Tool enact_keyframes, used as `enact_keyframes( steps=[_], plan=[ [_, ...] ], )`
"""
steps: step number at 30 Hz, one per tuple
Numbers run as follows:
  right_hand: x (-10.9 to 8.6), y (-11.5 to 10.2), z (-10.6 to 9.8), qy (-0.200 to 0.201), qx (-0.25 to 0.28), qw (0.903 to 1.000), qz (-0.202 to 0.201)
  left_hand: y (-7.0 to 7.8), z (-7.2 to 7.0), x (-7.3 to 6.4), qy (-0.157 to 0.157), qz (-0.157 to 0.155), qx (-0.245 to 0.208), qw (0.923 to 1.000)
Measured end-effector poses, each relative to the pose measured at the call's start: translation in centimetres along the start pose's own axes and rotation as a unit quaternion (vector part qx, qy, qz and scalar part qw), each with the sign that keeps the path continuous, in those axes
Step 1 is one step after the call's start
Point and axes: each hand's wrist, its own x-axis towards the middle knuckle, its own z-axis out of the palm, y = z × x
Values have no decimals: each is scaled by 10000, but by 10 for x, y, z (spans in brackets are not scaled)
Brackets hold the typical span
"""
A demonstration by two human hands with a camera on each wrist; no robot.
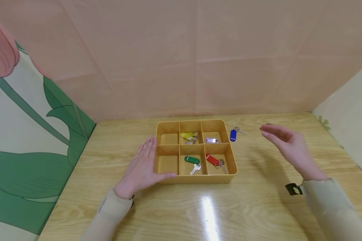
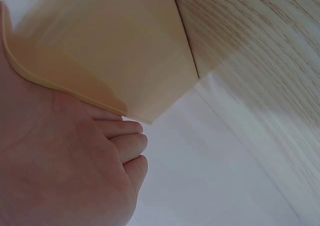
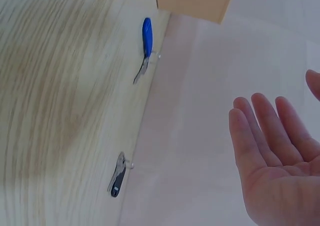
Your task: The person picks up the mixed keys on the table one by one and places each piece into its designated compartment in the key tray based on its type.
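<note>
My left hand [image 1: 140, 170] lies along the left side of a tan six-compartment box [image 1: 196, 179], its thumb over the front rim. In the left wrist view, extended fingers [image 2: 131, 145] sit against the box wall. Inside are keys with tags: yellow [image 1: 187, 136] and white [image 1: 212, 140] at the back, green [image 1: 192, 160] and red [image 1: 212, 159] in front. My right hand [image 1: 289, 147] hovers over the table on the right, fingers gently bent, holding nothing. A key with a blue tag [image 1: 233, 135] and one with a black tag [image 3: 117, 183] lie on the table.
The wood-grain table [image 1: 253, 207] meets a pinkish covered wall [image 1: 196, 67] just behind the box. A panel with green leaves [image 1: 21, 177] stands at the left, a pale flowered one [image 1: 353, 113] at the right. The box's left two compartments hold nothing.
</note>
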Motion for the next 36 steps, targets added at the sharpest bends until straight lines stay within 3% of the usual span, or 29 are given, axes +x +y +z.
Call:
enact_keyframes(
  steps=[10,21,32,36],
  plan=[
    [11,15,-12,240,174,9996,20,0,1,0,-37,-29,23,10000],
    [22,24,-29,106,-250,9992,278,0,-1,0,-22,24,40,10000],
    [40,36,-41,-104,-335,9977,572,0,0,1,16,28,90,10000],
    [49,38,-44,-6,-325,9979,555,0,0,0,23,28,90,10000]
  ],
)
